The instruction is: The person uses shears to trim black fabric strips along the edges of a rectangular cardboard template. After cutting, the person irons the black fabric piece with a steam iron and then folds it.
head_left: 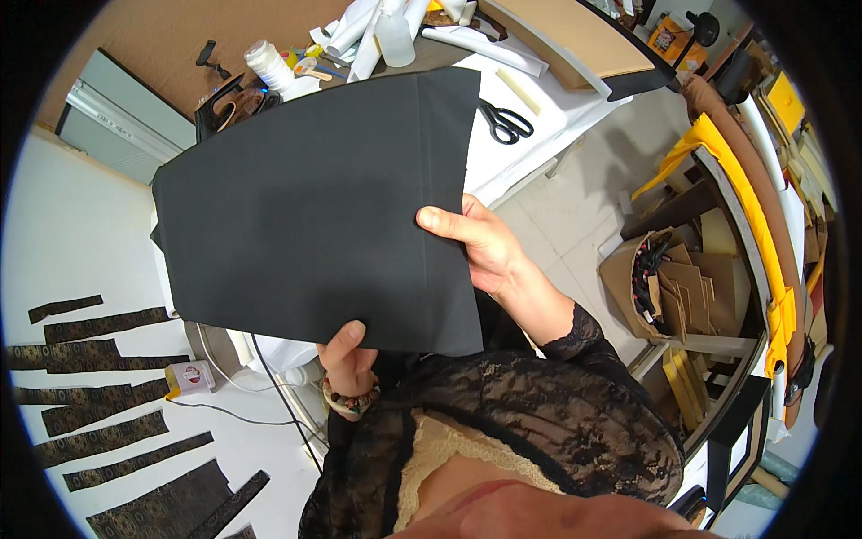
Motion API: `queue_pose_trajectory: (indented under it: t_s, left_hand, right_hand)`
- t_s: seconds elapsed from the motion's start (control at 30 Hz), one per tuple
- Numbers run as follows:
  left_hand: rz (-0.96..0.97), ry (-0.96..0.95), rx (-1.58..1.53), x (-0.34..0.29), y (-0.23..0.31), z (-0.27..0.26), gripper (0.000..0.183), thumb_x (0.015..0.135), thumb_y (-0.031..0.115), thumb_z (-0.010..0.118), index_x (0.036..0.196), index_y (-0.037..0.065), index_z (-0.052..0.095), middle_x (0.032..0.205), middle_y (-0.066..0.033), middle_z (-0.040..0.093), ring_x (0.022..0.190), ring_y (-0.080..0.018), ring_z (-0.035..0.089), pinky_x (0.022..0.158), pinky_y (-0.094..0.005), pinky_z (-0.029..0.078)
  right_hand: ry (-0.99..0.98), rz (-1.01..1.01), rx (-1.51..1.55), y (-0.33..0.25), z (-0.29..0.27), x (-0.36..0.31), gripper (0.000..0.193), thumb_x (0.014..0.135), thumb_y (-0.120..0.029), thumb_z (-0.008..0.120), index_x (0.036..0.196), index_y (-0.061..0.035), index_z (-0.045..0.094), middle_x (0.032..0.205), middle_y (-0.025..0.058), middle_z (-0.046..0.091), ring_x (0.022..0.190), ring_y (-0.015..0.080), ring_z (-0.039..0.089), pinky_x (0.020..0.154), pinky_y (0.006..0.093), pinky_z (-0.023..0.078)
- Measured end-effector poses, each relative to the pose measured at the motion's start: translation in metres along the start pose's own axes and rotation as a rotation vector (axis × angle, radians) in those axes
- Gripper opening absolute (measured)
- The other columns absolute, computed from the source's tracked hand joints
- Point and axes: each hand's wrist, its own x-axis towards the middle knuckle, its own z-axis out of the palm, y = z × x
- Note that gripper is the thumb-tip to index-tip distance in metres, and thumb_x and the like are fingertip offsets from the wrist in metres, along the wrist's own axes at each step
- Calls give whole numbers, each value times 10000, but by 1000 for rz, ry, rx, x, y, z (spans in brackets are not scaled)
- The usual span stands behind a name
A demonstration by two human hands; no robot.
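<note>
A broad, flat, smooth-looking matt black sheet (305, 207) (1 faint line crosses it near the right hand (485, 244)) extends leftward from that hand, which firmly grasps its right edge, and spreads out beyond the left hand (348, 361), which likewise grips its lower edge.

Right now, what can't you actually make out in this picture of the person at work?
All in the head view:
Right hand: most fingers, hidden behind the black sheet.
Left hand: fingertips besides the thumb's, also behind the sheet.
The sheet's far side: turned away from the camera.
Scissors: blades mostly hidden by the sheet.
Patterned strip, lower left: cut off by the lower edge.
</note>
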Motion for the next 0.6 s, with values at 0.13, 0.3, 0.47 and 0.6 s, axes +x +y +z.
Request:
queue_pose_trajectory:
  t_s: [0.13,0.3,0.47,0.6]
  left_hand:
    - [42,45,52,8,1,15,558,804,18,606,1335,-37,445,1280,-198,557,1138,-341,588,988,-454,496]
    - [36,90,31,14,1,18,535,800,12,600,1315,-36,466,1283,-188,555,1149,-334,581,1019,-462,470]
    - [72,4,29,21,6,15,491,804,-5,590,1285,-35,498,1256,-178,572,1136,-325,589,1006,-463,479]
    - [56,-53,28,23,16,19,467,812,-30,585,1273,-19,512,1220,-173,590,1112,-310,600,981,-443,496]
  right_hand:
    - [13,32,-64,13,-5,-8,332,843,-129,731,1120,22,629,1043,111,674,913,182,668,813,311,552]
    - [-33,65,-141,28,-8,-23,320,829,-108,738,1118,-7,644,1041,73,680,940,143,646,846,290,512]
    - [-64,119,-152,40,-13,-30,383,770,-41,778,1124,0,638,1055,73,677,963,135,633,864,281,498]
    - [-123,84,-163,40,-9,-25,463,763,-33,781,1185,16,598,1105,70,662,1004,136,619,897,289,482]
